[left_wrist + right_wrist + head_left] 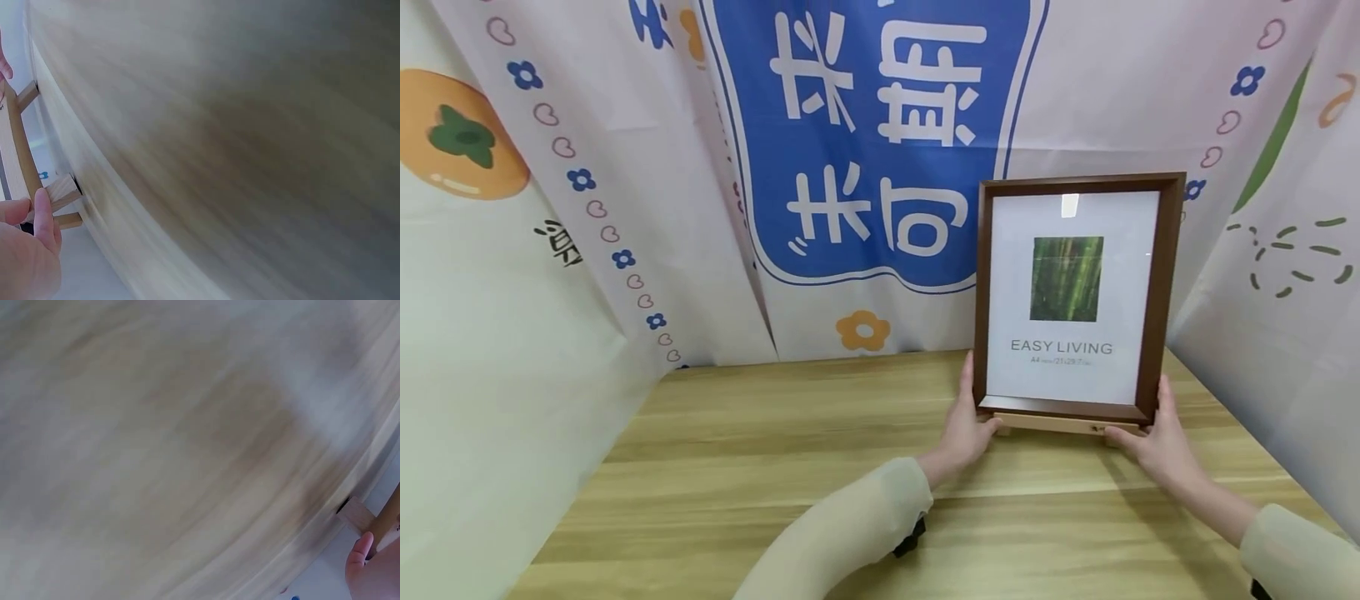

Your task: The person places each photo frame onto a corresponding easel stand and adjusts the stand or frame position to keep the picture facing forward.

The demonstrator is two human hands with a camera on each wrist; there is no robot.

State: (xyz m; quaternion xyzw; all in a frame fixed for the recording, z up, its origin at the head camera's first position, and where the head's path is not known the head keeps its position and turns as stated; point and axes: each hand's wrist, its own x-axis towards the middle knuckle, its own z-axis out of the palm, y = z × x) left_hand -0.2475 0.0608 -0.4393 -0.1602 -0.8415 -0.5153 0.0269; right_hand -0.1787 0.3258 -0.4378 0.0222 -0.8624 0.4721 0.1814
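Note:
A brown-rimmed picture frame point(1071, 292) leans upright on a light wooden tabletop easel point(1048, 424) at the right of the table. My left hand point(962, 429) grips the easel's ledge by the frame's lower left corner, thumb in front and fingers along the side. At the lower right corner my right hand point(1165, 450) holds in the same way, its thumb on the ledge. The left wrist view shows my fingers point(44, 219) against the wooden bar, with the easel's legs on the table. Most of the easel is hidden behind the frame.
The wood-grain table point(790, 433) stretches out to the left of the frame. A printed white cloth point(700, 250) hangs behind it, close to the frame's back, and more cloth point(1292, 333) closes off the right side.

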